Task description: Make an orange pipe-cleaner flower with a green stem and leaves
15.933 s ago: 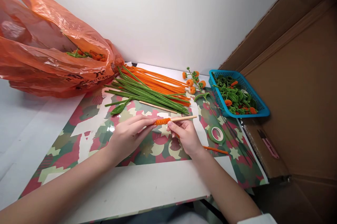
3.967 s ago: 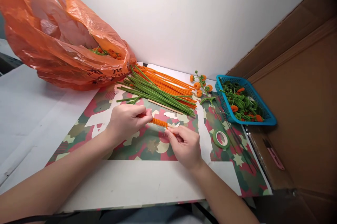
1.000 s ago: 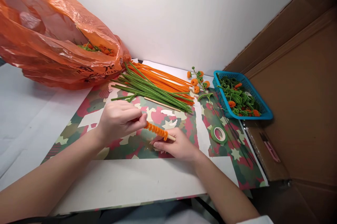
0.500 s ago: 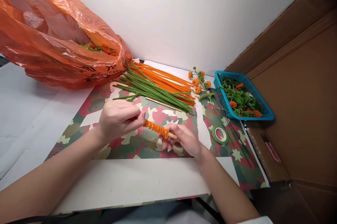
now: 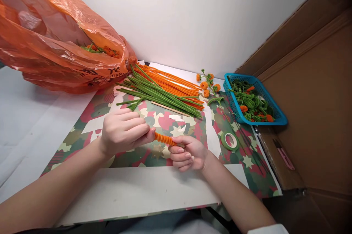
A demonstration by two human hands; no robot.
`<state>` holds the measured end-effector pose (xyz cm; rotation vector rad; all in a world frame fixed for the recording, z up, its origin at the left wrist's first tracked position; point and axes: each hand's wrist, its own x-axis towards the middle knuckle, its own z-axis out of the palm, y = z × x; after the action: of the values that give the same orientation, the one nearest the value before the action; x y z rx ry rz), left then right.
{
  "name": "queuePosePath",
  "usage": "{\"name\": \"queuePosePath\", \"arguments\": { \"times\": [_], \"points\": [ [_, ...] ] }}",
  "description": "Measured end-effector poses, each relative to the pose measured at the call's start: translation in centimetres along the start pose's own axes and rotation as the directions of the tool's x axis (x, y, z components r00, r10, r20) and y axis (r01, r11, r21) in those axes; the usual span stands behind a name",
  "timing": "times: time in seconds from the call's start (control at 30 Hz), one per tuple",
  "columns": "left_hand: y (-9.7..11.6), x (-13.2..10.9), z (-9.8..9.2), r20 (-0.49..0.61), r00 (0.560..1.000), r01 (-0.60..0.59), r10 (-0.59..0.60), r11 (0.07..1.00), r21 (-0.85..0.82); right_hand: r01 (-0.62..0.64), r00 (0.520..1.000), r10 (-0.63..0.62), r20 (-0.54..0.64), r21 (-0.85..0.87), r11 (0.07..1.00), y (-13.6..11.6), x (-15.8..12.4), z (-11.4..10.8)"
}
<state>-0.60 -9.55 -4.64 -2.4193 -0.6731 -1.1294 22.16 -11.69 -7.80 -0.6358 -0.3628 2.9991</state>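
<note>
An orange pipe cleaner point(image 5: 164, 139) is coiled in a tight spiral round a thin wooden stick. My left hand point(image 5: 124, 130) is closed on the left end of the stick, just above the patterned paper point(image 5: 154, 153). My right hand point(image 5: 188, 153) is curled round the right end of the coil, fingers folded in. The stick's right tip is hidden inside that hand. Both hands hover over the middle of the paper.
Green and orange pipe cleaners point(image 5: 162, 89) and a spare wooden stick point(image 5: 170, 109) lie behind the hands. An orange plastic bag point(image 5: 57, 43) sits at the back left. A blue basket point(image 5: 254, 98) of finished pieces, a flower sprig point(image 5: 208, 85), green tape point(image 5: 230, 140) and cardboard point(image 5: 310, 91) are at right.
My right hand has folded shut round the right end of the coil and stick, where its fingers were spread half a second ago. The left hand has barely moved.
</note>
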Motion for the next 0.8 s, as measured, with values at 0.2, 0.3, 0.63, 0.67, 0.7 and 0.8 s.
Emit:
{"name": "queuePosePath", "arguments": {
  "times": [0.2,0.3,0.63,0.67,0.7,0.8],
  "points": [
    [0.0,0.1,-0.1,0.019,0.999,0.033,-0.033,0.998,-0.045,0.139,0.978,-0.164,-0.127,-0.187,0.972,0.3,-0.5,0.8],
    [-0.1,0.1,0.0,0.043,0.996,0.075,-0.072,0.995,-0.070,0.238,0.908,-0.359,-0.214,-0.440,0.866,0.8,-0.5,0.9],
    [0.2,-0.2,0.9,0.069,0.956,0.290,-0.284,0.952,-0.098,0.069,0.478,-0.878,-0.037,-0.994,0.080,1.6,-0.2,1.7],
    [0.2,-0.3,1.0,0.057,0.952,0.304,-0.299,0.947,-0.103,0.036,0.451,-0.892,-0.003,-0.999,0.022,1.6,-0.1,1.6],
    [0.3,-0.3,1.1,0.051,0.949,0.316,-0.313,0.943,-0.107,0.002,0.430,-0.903,0.028,-1.000,-0.030,1.7,-0.1,1.6],
    [0.6,-0.2,1.2,0.085,0.928,0.371,-0.363,0.922,-0.110,-0.084,0.385,-0.914,0.123,-0.982,-0.168,1.7,0.1,1.1]
  ]
}}
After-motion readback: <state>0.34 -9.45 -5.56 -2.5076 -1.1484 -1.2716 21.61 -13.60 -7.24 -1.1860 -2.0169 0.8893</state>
